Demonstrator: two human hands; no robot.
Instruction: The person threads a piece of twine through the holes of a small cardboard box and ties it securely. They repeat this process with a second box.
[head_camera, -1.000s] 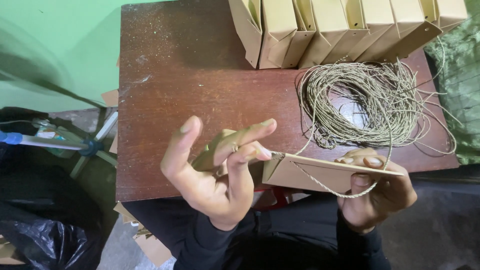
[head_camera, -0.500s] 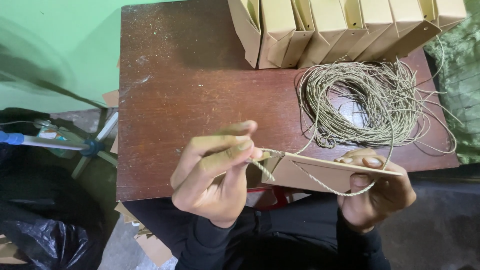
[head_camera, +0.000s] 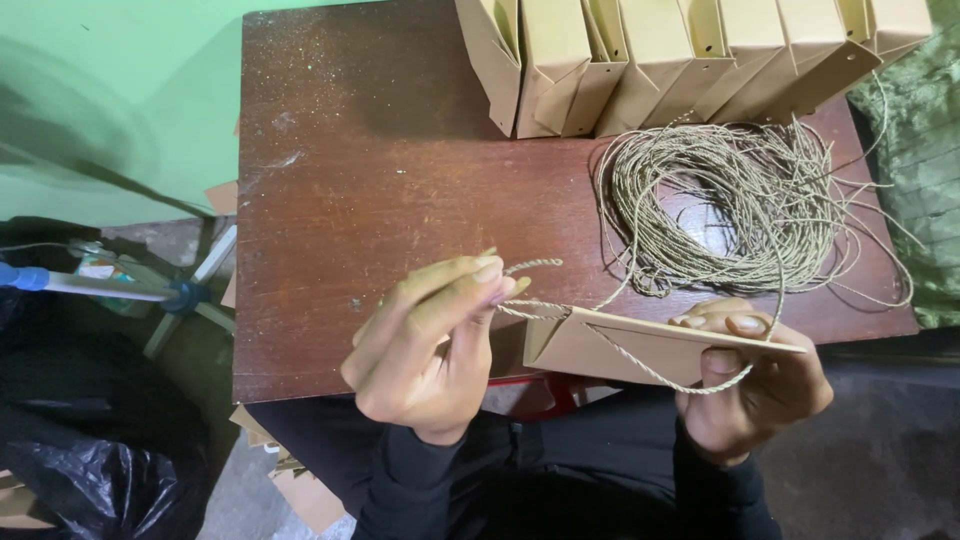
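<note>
Kraft-brown bag: a flat paper bag (head_camera: 640, 350) is being held edge-up just over the near rim of the table, between the two hands.
Left grip: the left hand (head_camera: 425, 345) is pinching tight, fingertips (head_camera: 490, 275) closing on a short end of twine (head_camera: 530, 268) that is curling out in a small loop beside the bag's corner.
Right grip: the right hand (head_camera: 750, 385) is clamping the bag's far end, thumb on the near face, fingers wrapping over the top edge.
Cord on the bag: a strand is running slantwise across the bag's near face and sagging in a loop below the right thumb.
Step in hand: judging by the pinch at the corner, the cord is being drawn through the bag's upper edge to make a handle; whether there is a hole there, I cannot tell.
Next move calls for: probably a steady pull with the left hand while the right is keeping the bag from buckling, and enough slack in the strand.
Supply: a big loose coil of cord (head_camera: 740, 205) is lying on the wooden table (head_camera: 390, 170), just beyond the bag.
Farther out: a row of folded bags (head_camera: 690, 60) is standing along the far edge.
Beside the table: green wall and dark sacks at the left.
</note>
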